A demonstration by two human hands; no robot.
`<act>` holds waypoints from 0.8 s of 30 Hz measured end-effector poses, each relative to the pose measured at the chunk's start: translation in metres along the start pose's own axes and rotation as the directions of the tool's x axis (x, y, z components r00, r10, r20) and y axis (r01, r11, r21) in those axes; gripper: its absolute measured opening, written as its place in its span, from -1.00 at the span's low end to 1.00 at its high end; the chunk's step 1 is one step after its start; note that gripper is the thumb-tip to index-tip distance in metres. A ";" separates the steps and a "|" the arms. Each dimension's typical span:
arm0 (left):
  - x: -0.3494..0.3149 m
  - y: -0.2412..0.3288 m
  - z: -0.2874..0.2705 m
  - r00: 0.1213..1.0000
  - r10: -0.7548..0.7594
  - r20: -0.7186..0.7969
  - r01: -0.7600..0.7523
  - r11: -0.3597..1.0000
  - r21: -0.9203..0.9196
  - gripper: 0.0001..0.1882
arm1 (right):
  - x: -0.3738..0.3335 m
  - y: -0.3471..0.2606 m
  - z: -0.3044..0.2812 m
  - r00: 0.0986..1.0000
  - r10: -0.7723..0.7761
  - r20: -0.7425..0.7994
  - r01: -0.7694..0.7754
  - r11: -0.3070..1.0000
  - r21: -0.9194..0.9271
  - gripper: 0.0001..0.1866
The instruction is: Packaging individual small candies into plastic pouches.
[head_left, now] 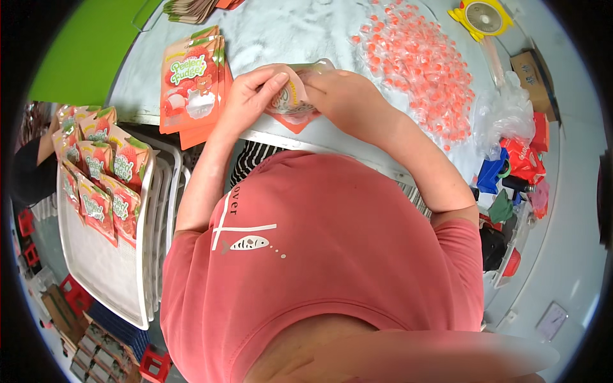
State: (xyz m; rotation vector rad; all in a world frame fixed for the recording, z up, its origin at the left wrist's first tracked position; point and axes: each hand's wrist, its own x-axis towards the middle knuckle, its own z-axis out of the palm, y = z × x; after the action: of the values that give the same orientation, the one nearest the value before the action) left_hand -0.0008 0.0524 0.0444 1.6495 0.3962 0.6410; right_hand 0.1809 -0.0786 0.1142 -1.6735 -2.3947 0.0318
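Note:
At the table's near edge, my left hand (pixel 258 94) pinches a candy pouch (pixel 288 96) by its left side, thumb on top. The pouch is bent, with a clear part and a red lower corner showing. My right hand (pixel 341 101) is at the pouch's right side, its fingers blurred and partly hidden by it. To the left lies a stack of flat printed pouches (pixel 191 86), red and tan with a fruit picture. Right of my hands spreads a large heap of small wrapped red candies (pixel 418 67).
On my left, filled pouches (pixel 99 169) lie on stacked white trays (pixel 105 268), beside another person's arm (pixel 46 150). A yellow fan (pixel 482 18) stands at the far right, near a cardboard box (pixel 533 80) and clear plastic bags (pixel 511 115). More flat pouches (pixel 190 9) lie at the back.

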 end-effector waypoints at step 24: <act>-0.026 0.024 0.030 0.990 0.113 -0.089 -0.109 0.993 0.048 -0.74 | -0.010 -0.015 -0.041 0.970 0.006 0.242 -0.095 0.929 0.359 -0.73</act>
State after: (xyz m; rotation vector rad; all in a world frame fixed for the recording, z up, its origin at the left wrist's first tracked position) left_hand -0.0050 0.0095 0.0605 1.6959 0.3886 0.7984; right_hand 0.1786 -0.0976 0.1545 -1.6224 -2.3147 0.6842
